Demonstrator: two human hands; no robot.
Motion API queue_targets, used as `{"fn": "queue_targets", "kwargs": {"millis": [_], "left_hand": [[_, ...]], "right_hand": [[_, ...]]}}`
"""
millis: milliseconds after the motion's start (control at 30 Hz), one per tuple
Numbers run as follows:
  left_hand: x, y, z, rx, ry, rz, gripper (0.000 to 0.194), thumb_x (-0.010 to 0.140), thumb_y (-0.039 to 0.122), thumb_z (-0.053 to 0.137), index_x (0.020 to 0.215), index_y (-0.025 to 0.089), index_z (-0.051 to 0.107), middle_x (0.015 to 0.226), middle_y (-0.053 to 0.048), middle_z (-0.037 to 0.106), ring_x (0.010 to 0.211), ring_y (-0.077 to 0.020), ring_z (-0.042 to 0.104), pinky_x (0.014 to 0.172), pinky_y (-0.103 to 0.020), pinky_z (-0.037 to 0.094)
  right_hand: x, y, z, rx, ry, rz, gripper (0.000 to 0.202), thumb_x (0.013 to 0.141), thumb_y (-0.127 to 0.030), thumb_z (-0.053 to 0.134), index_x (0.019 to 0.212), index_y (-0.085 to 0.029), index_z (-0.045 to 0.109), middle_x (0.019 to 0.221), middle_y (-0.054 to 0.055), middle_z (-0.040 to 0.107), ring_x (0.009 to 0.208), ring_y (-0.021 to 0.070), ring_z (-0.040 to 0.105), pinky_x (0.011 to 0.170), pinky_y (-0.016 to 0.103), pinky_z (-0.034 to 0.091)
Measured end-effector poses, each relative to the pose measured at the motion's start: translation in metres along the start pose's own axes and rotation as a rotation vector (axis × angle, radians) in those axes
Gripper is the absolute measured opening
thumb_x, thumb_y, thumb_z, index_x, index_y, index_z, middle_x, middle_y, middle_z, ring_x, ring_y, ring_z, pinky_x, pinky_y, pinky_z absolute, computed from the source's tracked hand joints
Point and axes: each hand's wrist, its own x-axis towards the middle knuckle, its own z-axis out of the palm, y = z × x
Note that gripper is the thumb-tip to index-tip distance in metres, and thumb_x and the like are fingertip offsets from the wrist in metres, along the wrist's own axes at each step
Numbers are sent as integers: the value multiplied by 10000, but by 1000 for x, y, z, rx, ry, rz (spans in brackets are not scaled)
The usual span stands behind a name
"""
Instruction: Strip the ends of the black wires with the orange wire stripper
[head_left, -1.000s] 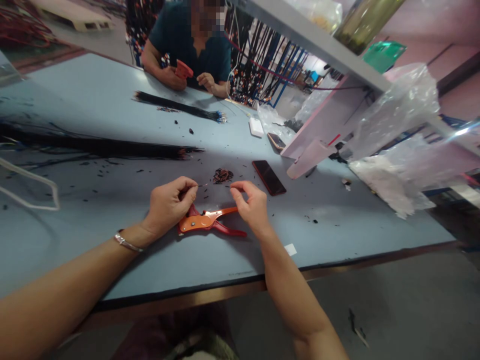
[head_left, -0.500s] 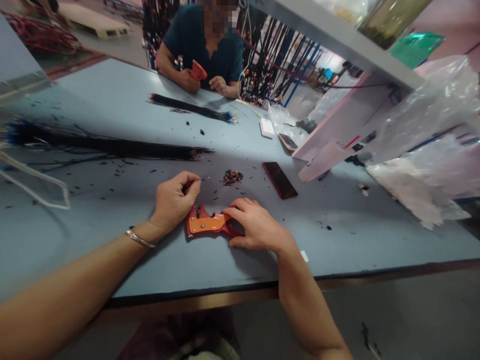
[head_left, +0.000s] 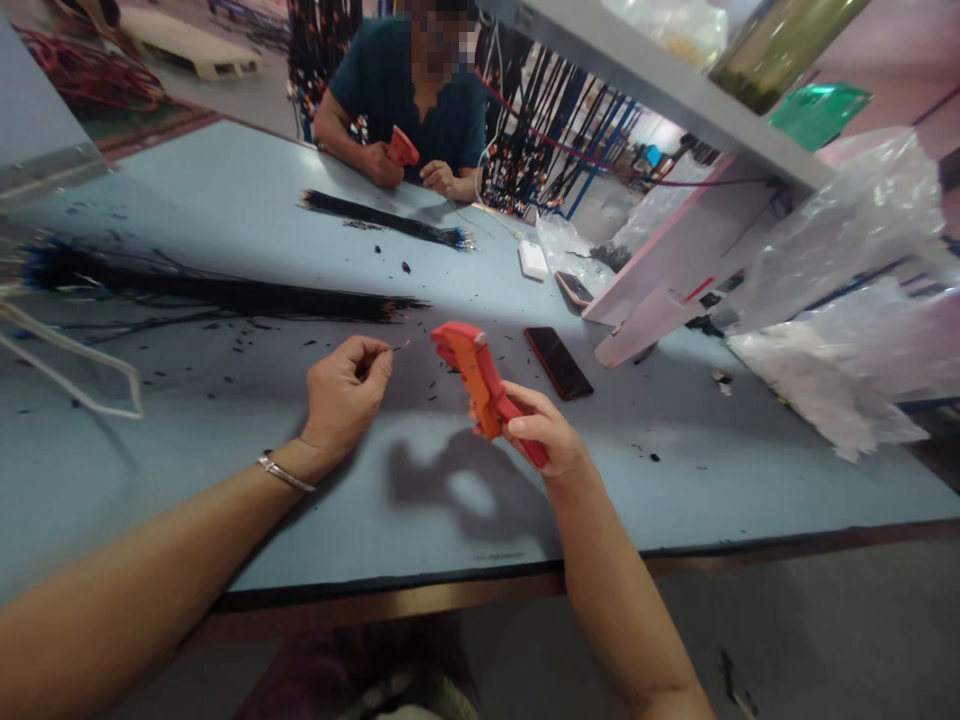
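Note:
My right hand [head_left: 538,430] is wrapped round the handles of an orange and red wire stripper [head_left: 480,380], held up off the table with its jaws toward the upper left. My left hand [head_left: 349,385] pinches a thin wire [head_left: 403,347] between thumb and forefinger; its short end sticks out to the right, and most of it is hidden. A gap separates the wire end from the stripper. Beyond my left hand lies a long bundle of black wires [head_left: 247,293]. The small pile of scraps is mostly hidden behind the stripper.
A black phone [head_left: 559,362] lies right of the stripper. Farther back are a second wire bundle [head_left: 382,217], a white box [head_left: 532,260] and another phone [head_left: 574,288]. A co-worker [head_left: 409,110] sits opposite holding a red tool. Plastic bags [head_left: 832,370] and a shelf panel [head_left: 675,240] stand right.
My right hand has lifted the wire stripper off the table and turned it upright. My left hand, pinching the wire, has shifted slightly left.

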Motion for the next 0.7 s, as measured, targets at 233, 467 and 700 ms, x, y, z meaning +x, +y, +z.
{"fn": "queue_targets", "kwargs": {"millis": [233, 467, 700], "left_hand": [[-3, 0, 0, -7, -44, 30, 134, 800, 293, 557, 773, 195, 644, 681, 7, 655, 610, -137, 555, 602, -243, 446], [-3, 3, -1, -2, -72, 17, 150, 794, 302, 547, 758, 187, 636, 643, 14, 626, 584, -127, 524, 574, -229, 422], [-4, 3, 0, -32, -103, 28, 175, 791, 338, 559, 757, 185, 639, 634, 14, 616, 576, -125, 520, 567, -229, 417]], "right_hand": [[6, 6, 49, 440, -149, 128, 491, 647, -302, 632, 1119, -183, 562, 1066, 88, 596, 862, 214, 574, 812, 460, 560], [13, 16, 61, 438, -29, 110, 507, 737, -329, 487, 1240, -284, 440, 1112, 61, 621, 961, 255, 621, 822, 551, 528], [11, 28, 58, 405, -74, 11, 569, 703, -319, 522, 1258, -319, 396, 985, 25, 584, 931, 240, 632, 874, 574, 490]]}}
